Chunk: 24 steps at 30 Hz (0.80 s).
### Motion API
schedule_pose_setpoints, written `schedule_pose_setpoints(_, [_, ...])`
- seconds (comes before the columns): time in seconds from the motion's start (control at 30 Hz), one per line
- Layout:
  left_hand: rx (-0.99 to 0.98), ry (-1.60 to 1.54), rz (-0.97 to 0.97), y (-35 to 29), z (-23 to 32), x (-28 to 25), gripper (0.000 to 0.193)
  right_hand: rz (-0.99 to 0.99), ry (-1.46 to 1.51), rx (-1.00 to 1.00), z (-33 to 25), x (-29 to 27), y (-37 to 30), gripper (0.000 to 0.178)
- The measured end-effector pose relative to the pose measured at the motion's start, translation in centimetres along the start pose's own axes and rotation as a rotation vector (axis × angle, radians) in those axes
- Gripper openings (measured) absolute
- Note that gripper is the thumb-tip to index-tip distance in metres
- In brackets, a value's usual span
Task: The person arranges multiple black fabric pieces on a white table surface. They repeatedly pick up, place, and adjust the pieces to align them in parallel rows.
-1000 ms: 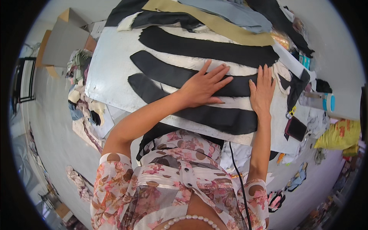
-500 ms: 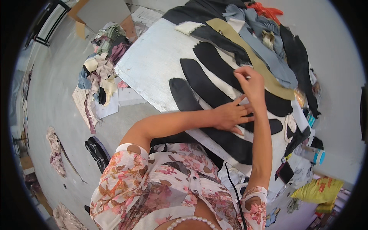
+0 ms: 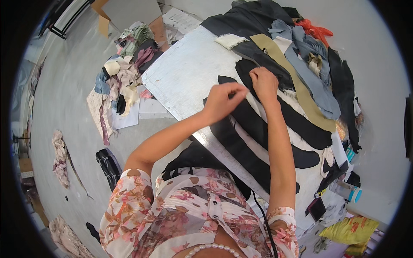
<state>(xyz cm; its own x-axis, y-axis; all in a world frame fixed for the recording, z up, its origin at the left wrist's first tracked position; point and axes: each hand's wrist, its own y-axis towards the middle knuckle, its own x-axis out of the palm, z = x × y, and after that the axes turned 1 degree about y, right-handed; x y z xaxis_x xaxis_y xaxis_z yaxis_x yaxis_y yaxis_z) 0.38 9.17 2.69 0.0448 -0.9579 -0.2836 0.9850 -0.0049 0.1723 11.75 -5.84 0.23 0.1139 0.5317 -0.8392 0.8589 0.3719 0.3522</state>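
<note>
"What containers are there?"

"A clear jar [image 3: 341, 190] with a blue lid at the table's right side; I can't make out its contents. Beyond it a yellow sack [image 3: 349, 230] bulges, its inside hidden. At the top left stands a cardboard box [image 3: 131, 16], cut off by the view's edge."

"And the cloth?"

"Three long, curved black strips lie over white material on the pale, smooth tabletop [image 3: 183, 64]: a far strip [image 3: 303, 124], a middle strip [image 3: 254, 124] and a near strip [image 3: 234, 145]. Past them are a flat olive band [image 3: 294, 79], crumpled blue-grey cloth [image 3: 313, 88] and a white scrap [image 3: 232, 41] with a fringed edge."

"The hands?"

"The right hand [image 3: 265, 84] is at the far strip's upper part, fingers bent under; I can't tell whether they pinch it. The left hand [image 3: 224, 102] is over the middle strip's upper part, loosely curled, thumb near the fingertips; whether it grips anything is unclear."

"What's covered?"

"The right forearm crosses the middle and near strips, hiding part of each."
</note>
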Motion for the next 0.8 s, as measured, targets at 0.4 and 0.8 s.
schedule_pose_setpoints(0.4, [-0.316,-0.643,0.229,4.0,-1.1,0.7,0.027,-0.118,0.501,0.269,2.5,-0.8,0.2,0.019])
schedule_pose_setpoints(0.8, [-0.393,-0.732,0.211,4.6,-0.2,3.2,0.028,0.292,0.287,0.032,0.3,-3.1,-0.2,0.012])
